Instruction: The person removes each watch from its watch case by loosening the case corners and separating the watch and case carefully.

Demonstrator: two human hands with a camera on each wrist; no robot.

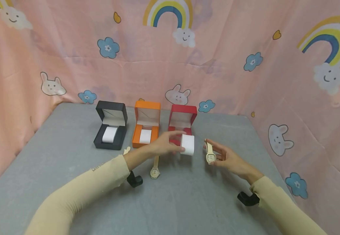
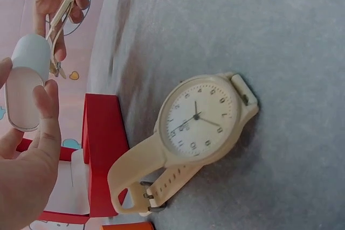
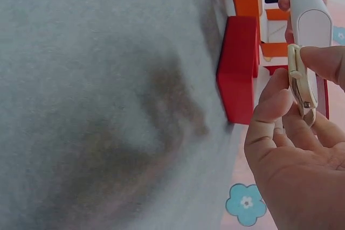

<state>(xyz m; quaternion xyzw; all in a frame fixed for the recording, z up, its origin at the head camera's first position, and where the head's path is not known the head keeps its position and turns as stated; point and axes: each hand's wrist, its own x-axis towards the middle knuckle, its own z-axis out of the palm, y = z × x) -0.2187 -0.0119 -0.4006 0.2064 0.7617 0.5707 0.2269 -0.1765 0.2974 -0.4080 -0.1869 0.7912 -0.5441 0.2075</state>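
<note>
My left hand [image 1: 164,143] pinches a white watch cushion [image 1: 187,145] between thumb and fingers, raised in front of the open red watch box [image 1: 183,114]. To its right, my right hand [image 1: 230,160] holds a cream square-faced watch [image 1: 210,158], its strap hanging in a loop. The left wrist view shows the oval end of the cushion [image 2: 24,98] facing the camera. In the right wrist view the watch [image 3: 302,82] is seen edge-on between thumb and fingers, apart from the cushion. Below my left wrist a cream round-faced watch [image 1: 155,173] lies on the table.
An open black box [image 1: 111,106] and an open orange box [image 1: 137,137] stand left of the red one, each with a white cushion inside. Part of another cream strap [image 1: 127,150] shows behind my left forearm. A patterned pink curtain [image 1: 217,75] hangs behind the grey table [image 1: 70,137].
</note>
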